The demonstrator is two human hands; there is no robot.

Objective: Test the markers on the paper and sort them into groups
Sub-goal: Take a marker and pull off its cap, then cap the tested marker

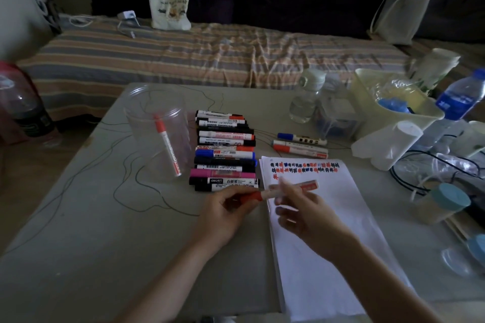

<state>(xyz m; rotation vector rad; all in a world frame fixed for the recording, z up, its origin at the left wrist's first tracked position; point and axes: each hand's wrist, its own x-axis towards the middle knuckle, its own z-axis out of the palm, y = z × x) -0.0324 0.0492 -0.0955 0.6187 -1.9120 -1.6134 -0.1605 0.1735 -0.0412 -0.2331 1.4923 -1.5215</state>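
Far left, off the bench [78,217]: a dark bottle [23,107] with a red top. On the bench's left part, a clear plastic cup [160,134] lying on its side, one red-capped marker [168,148] inside it. Just right of the cup, a stacked row of markers [225,152] lying side by side: black, red, blue and one pink. Below that row, the left hand [225,214], fingers curled round the red cap end of a red marker [283,190]. Same marker pinched at its white barrel by the right hand [307,211], held low over the upper part of the paper [315,238]; blurred, so tip or cap join not readable. Across the paper's top edge, rows of small test marks [305,167] in red, black and blue. Just above the paper, three more markers [301,144] lying apart from the main row, one blue-capped, one red-capped, the third's colour unclear. Further right: a clear bottle [307,99], a pale bin [388,105] with plastic inside, a blue-labelled water bottle [459,97], a jar with a blue lid [443,204]. Beyond the bench, a striped bed [183,55] carrying a tote bag [169,8].
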